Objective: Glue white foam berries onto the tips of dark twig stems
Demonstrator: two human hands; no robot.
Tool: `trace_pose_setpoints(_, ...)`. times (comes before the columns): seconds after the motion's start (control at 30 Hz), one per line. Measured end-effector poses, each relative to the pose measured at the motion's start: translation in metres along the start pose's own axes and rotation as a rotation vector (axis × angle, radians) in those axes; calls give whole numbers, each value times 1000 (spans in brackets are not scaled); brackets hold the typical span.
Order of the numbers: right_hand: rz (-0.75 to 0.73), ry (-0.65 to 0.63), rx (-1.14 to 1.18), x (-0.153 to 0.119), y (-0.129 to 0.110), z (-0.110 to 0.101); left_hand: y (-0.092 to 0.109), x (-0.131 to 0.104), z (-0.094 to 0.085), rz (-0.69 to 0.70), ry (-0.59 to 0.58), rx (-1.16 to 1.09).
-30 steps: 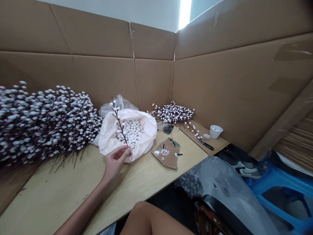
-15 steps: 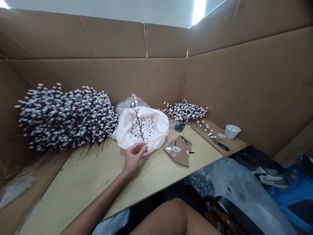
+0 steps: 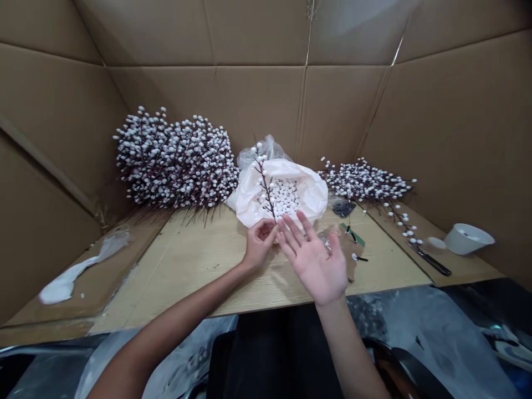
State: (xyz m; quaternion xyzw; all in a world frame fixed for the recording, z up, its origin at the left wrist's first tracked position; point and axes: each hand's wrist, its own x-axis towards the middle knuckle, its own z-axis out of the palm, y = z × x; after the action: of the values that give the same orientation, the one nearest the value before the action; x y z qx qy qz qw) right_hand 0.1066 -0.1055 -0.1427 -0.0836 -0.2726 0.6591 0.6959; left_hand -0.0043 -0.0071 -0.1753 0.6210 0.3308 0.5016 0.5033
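My left hand [image 3: 260,241] pinches the lower end of a dark stem, an artificial berry branch [image 3: 266,185] with a few white berries near its tip. The branch stands upright in front of an open white plastic bag [image 3: 318,197] full of loose white berries [image 3: 286,195]. Beside it, my right hand [image 3: 316,263] is raised palm up with the fingers spread, its fingertips close to the stem's base. Nothing shows in that palm. Partly hidden behind the right hand lies a cardboard piece [image 3: 353,257] with small black sticks on it.
A big pile of white-berry branches [image 3: 178,160] lies at left, a smaller pile [image 3: 368,180] at right. A knife [image 3: 430,259] and a white cup [image 3: 469,239] are on the right side. A white plastic bag [image 3: 62,285] lies at far left. Cardboard walls [image 3: 257,100] surround the table.
My right hand has come into view, open, beside the stem. My left hand still pinches the berry branch. The view has tilted down and shifted left.
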Motion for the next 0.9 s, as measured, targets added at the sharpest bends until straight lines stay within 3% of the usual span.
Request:
trace_pose_setpoints(0.1,-153,48,-48,5,-5,-3,12,-2,1,87,91,-33)
trace_pose_setpoints(0.2,-219,57,-90,9,-6,-7,24,-7,1,172,85,-71)
trace_pose_setpoints(0.43,-230,21,-201,20,12,-14,35,-27,7,24,-382,-208)
trace_pose_setpoints(0.67,-279,38,-290,31,20,-18,33,-38,7,-75,-620,-228)
trace_pose_setpoints(0.73,-312,37,-314,33,10,-24,28,-39,8,-78,-590,-214)
trace_pose_setpoints(0.8,-344,65,-367,31,-8,-34,19,-38,10,-58,-484,-181)
trace_pose_setpoints(0.9,-356,265,-544,22,-51,-54,5,-33,11,-43,-335,-125)
